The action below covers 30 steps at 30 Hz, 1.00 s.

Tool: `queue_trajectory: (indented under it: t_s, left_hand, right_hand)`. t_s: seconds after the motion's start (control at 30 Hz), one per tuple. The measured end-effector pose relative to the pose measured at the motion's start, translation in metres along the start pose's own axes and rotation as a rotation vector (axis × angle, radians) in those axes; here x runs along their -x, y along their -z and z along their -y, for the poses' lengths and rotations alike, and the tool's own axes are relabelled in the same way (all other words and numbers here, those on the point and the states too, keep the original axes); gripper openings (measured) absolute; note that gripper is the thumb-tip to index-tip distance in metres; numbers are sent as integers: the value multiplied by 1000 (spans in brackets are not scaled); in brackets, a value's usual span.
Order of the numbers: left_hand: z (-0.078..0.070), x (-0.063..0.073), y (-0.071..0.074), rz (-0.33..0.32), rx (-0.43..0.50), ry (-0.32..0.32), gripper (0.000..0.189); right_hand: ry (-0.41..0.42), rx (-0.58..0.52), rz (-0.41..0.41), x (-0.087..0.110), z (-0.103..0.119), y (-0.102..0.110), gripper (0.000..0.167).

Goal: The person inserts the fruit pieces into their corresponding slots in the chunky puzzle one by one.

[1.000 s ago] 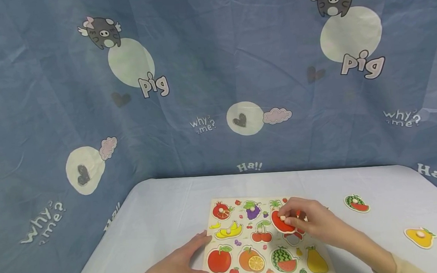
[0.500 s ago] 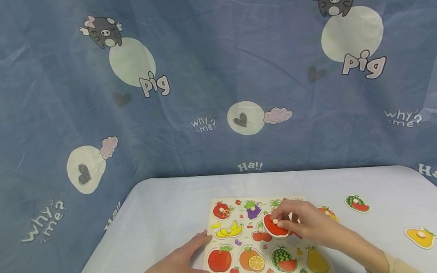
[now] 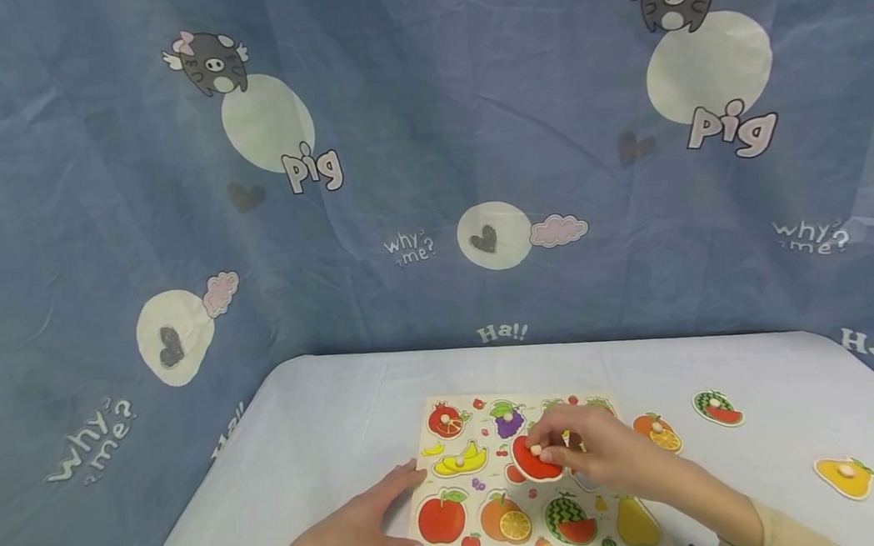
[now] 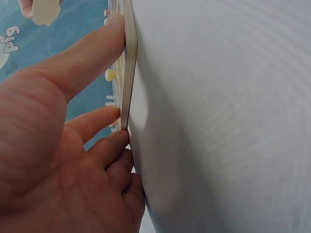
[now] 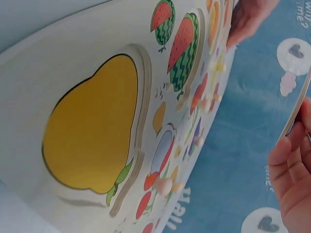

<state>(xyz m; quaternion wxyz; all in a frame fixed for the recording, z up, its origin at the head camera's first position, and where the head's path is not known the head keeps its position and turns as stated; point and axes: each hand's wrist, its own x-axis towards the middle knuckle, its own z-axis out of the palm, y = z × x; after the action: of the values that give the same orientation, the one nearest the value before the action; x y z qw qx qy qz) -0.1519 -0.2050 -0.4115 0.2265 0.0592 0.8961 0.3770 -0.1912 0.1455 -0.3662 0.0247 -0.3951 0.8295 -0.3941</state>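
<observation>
My right hand (image 3: 605,446) pinches the small knob of a red fruit puzzle piece (image 3: 525,461) and holds it tilted over the middle of a fruit puzzle board (image 3: 492,468). In the right wrist view, only the thin edge of that piece (image 5: 295,109) shows between the fingers and thumb. The piece overlaps the cherries in the head view. My left hand (image 3: 362,524) rests at the board's left side, thumb near the front corner. The left wrist view has the thumb and fingertips touching the board's edge (image 4: 129,63).
To the right of the board lie loose knobbed pieces: an orange (image 3: 658,432), a watermelon (image 3: 718,408) and a pear (image 3: 846,478). Knobbed grapes (image 3: 508,421) and bananas (image 3: 459,459) sit in the board. Its front row shows pictures without knobs, among them an apple (image 3: 441,519).
My right hand has moved left with the red fruit puzzle piece, from over the board's right part to its middle. The loose orange piece has come into view. The left hand stays put.
</observation>
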Motion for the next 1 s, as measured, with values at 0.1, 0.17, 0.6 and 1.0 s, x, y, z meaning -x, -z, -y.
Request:
queue_trajectory:
  t_s: [0.1,0.17,0.6,1.0]
  left_hand:
    - [-1,-1,0,0,-12,-1,90]
    - [-1,-1,1,0,-18,-2,90]
    - [-3,-1,1,1,-46,0,88]
    - [-3,-2,-1,-1,-72,8,89]
  right_hand:
    - [-10,0,14,-2,1,-2,12]
    - [-4,-6,20,-3,1,-4,12]
    - [-24,-29,68,-14,8,-16,9]
    - [-31,-77,158,-25,14,-21,12]
